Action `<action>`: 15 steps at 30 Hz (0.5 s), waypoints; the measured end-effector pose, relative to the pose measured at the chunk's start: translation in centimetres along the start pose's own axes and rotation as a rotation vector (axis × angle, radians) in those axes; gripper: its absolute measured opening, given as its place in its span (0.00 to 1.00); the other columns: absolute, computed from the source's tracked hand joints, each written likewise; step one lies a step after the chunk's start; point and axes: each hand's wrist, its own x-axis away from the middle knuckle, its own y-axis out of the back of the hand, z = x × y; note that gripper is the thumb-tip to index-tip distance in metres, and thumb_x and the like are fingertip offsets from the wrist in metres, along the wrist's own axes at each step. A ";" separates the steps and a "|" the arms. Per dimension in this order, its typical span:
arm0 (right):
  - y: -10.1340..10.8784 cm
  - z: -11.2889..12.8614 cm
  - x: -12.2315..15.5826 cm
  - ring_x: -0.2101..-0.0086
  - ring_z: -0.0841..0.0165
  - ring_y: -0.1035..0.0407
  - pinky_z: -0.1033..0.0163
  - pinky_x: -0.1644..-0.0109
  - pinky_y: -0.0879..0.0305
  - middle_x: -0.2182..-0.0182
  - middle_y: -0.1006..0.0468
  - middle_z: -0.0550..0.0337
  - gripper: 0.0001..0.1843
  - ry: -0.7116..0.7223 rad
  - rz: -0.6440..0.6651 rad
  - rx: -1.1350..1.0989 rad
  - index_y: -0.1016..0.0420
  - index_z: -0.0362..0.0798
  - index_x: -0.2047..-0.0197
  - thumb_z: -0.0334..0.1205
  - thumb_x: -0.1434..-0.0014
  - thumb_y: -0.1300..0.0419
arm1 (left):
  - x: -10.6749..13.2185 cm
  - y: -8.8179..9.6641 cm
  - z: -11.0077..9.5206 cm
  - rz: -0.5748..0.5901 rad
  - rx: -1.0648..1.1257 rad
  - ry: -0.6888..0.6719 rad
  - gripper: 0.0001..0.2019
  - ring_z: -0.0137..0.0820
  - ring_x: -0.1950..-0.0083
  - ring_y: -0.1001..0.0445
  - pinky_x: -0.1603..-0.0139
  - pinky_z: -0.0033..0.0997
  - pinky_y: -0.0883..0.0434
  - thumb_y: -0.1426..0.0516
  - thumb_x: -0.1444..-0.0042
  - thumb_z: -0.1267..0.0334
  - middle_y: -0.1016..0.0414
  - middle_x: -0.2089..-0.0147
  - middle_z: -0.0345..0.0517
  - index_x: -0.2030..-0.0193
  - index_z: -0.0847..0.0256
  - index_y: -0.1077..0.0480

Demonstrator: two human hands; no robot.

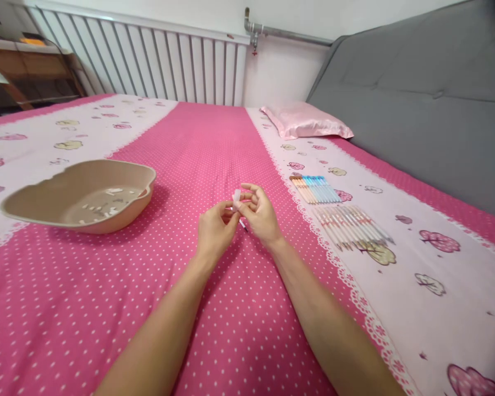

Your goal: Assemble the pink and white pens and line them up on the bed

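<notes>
In the middle of the head view, my left hand (218,226) and my right hand (259,213) meet above the bedspread. Between my right thumb and fingers is a small, pale translucent piece (236,196), its upper end showing. My left fingers are closed in a pinch beside it, around what looks like a thin white stick with a dark tip (243,224), which pokes out below the hands. Fingers cover most of the stick. Nearest on the right lie a row of light-barrelled pens (350,225) and a row of blue and orange pens (315,190).
A beige basin (28,212) holding several small white pieces (113,210) stands at the left on the pink dotted bedspread (247,330). Farther back are a pink pillow (305,121), a white radiator (148,60) and a grey padded headboard (416,93).
</notes>
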 end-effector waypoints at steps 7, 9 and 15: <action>1.2 0.2 -0.1 0.64 0.67 0.30 0.58 0.59 0.33 0.64 0.25 0.58 0.16 -0.072 -0.138 0.282 0.30 0.49 0.60 0.47 0.50 0.36 | -1.2 1.5 0.8 -0.064 0.090 0.072 0.13 0.35 0.65 0.22 0.62 0.34 0.28 0.42 0.48 0.60 0.21 0.65 0.49 0.58 0.63 0.27; 2.0 -0.2 -0.1 0.69 0.66 0.30 0.57 0.61 0.35 0.70 0.25 0.59 0.13 -0.192 -0.160 0.543 0.28 0.49 0.66 0.45 0.53 0.34 | -1.4 1.8 1.2 -0.104 0.104 0.119 0.13 0.35 0.64 0.22 0.62 0.34 0.28 0.43 0.48 0.60 0.21 0.64 0.50 0.57 0.64 0.28; 2.1 -0.8 0.8 0.73 0.65 0.32 0.60 0.65 0.40 0.76 0.26 0.62 0.10 -0.272 -0.015 0.941 0.27 0.51 0.71 0.35 0.58 0.31 | -1.1 1.8 1.3 -0.082 0.030 0.157 0.18 0.34 0.67 0.23 0.69 0.30 0.31 0.45 0.46 0.62 0.21 0.67 0.48 0.48 0.64 0.34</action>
